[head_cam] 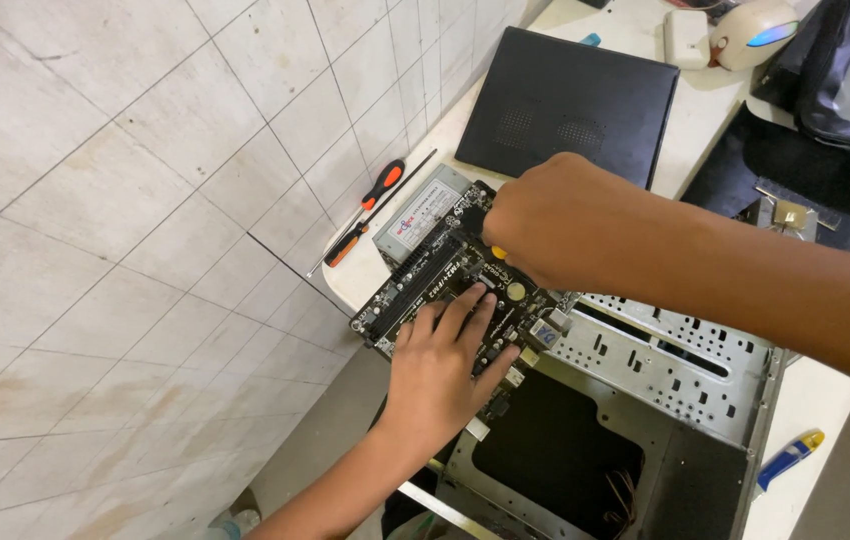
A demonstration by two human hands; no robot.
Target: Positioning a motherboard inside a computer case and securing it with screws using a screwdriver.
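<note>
A black motherboard (415,280) lies on top of an open metal computer case (665,360). My left hand (440,370) presses flat on the board, fingers spread over its middle. My right hand (545,220) is closed around a tool with a yellow part showing under the fist, held over the board's far side. The tool's tip is hidden by the hand.
An orange-and-black screwdriver (365,215) and a silver drive (420,215) lie by the wall. A black side panel (570,105) rests farther back. A dark bag (845,80) sits at the top right, a blue-and-yellow item (790,458) on the table at right.
</note>
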